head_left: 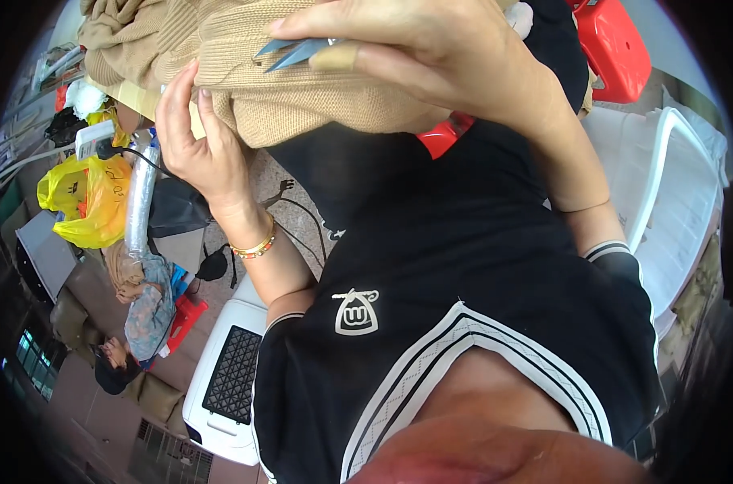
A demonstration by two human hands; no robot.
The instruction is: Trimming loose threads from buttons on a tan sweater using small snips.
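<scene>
The beige knitted garment lies between the left hand, which pinches it, and the right hand, which is closed on blue snips, parted at the knit; left of the hands is a yellow bag, right of them a red stool

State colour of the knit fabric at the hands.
Tan; the knit fabric shows best in the head view.

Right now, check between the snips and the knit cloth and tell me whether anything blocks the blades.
Nothing visible does: the snips in the right hand are over the knit cloth, with nothing seen between. The left hand is at the cloth, left of the blades. Whether these touch the cloth, I cannot tell.
</scene>
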